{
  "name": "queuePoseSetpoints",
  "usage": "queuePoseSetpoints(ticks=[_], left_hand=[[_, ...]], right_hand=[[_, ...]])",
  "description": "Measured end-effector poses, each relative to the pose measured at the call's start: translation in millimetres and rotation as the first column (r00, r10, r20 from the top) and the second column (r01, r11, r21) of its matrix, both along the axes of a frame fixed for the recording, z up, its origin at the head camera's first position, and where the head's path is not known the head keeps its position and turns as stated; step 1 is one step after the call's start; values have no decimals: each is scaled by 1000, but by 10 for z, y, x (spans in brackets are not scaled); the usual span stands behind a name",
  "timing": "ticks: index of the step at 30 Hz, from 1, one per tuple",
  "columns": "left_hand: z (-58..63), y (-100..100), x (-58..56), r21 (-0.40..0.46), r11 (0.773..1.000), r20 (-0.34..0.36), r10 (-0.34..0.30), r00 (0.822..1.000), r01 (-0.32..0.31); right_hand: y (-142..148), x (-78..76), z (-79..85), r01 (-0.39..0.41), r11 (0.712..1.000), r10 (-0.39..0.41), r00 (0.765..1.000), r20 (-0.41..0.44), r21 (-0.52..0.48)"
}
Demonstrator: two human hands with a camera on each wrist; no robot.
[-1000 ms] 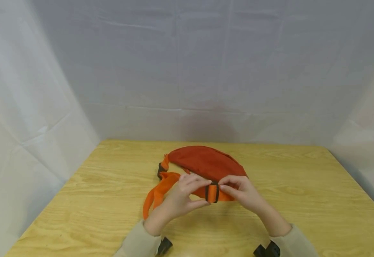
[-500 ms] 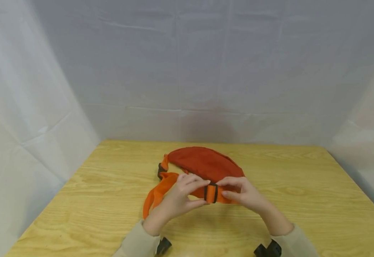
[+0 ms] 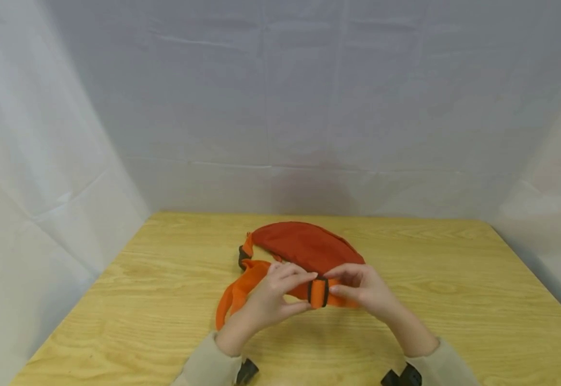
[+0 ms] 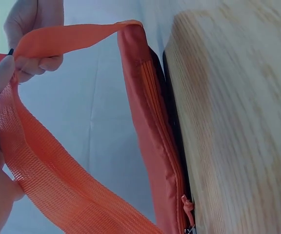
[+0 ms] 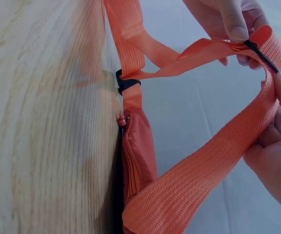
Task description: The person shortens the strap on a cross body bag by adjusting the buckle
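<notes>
A red waist bag (image 3: 304, 244) lies on the table, its orange webbing strap (image 3: 241, 284) looping toward me. My left hand (image 3: 272, 295) pinches the black strap slider (image 3: 326, 292) at its left side, forefinger at the top edge and thumb at the bottom. Just right of the slider, my right hand (image 3: 367, 289) pinches the strap between thumb and fingers. Seen from the right wrist, the webbing bends in a loop through the slider (image 5: 261, 55), held off the table. A zip pull (image 4: 188, 204) hangs at the bag's edge in the left wrist view.
A black buckle (image 3: 244, 257) joins the strap to the bag's left end. The wood-grain table (image 3: 454, 300) has pale sheeting (image 3: 309, 107) behind and at both sides. Dark wrist devices (image 3: 246, 371) sit under the sleeves.
My right fingers shift from the slider's right edge onto the strap just beside it. The bag's right end moves slightly left. My left hand keeps its pinch nearly in place.
</notes>
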State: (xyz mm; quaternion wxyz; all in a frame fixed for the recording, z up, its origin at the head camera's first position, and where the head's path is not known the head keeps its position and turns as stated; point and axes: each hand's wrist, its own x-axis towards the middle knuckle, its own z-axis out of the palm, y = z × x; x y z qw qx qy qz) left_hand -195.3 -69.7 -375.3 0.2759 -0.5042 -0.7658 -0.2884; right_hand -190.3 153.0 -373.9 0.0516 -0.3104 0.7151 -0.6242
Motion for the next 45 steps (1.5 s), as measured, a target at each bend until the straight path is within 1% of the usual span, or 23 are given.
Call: queuePoseSetpoints(ticks=[3, 6, 10, 13, 16, 20, 24, 28, 32, 35, 40, 45], left_hand=[[18, 6, 16, -1, 1000, 13, 8, 1000, -8], [35, 5, 28, -3, 1000, 14, 16, 1000, -16], [45, -1, 29, 2, 1000, 20, 31, 999, -31], [40, -8, 19, 16, 999, 14, 47, 999, -47], [32, -18, 9, 31, 998, 10, 54, 999, -54], [25, -25, 2, 36, 998, 8, 50, 999, -51], [21, -26, 0, 35, 998, 17, 47, 999, -47], [21, -22, 1, 40, 999, 30, 35, 999, -36], [-2, -19, -14, 38, 999, -11, 22, 1000, -22], [-28, -21, -25, 31, 999, -24, 17, 1000, -16], [-25, -28, -16, 6, 1000, 5, 0, 1000, 0], [-9, -34, 4, -8, 1000, 35, 19, 999, -19]], right_hand=[[-6, 10, 4, 6, 1000, -6, 1000, 15, -13], [-2, 5, -1, -6, 1000, 6, 1000, 6, -20], [24, -30, -25, -65, 998, 65, 996, -60, 1], [48, -61, -40, -119, 993, 120, 989, -91, 16], [60, -81, -43, -160, 987, 160, 984, -83, 10], [56, -97, -51, -176, 984, 175, 981, -80, -17], [46, -98, -54, -168, 985, 165, 984, -68, -42], [35, -79, -41, -136, 990, 134, 990, -45, -36], [10, -51, -26, -82, 997, 82, 996, -30, -12], [-10, -37, -29, -53, 999, 53, 998, -17, 0], [-29, -25, -39, -44, 999, 44, 999, -2, -17], [-36, -24, -50, -46, 998, 46, 999, 13, -38]])
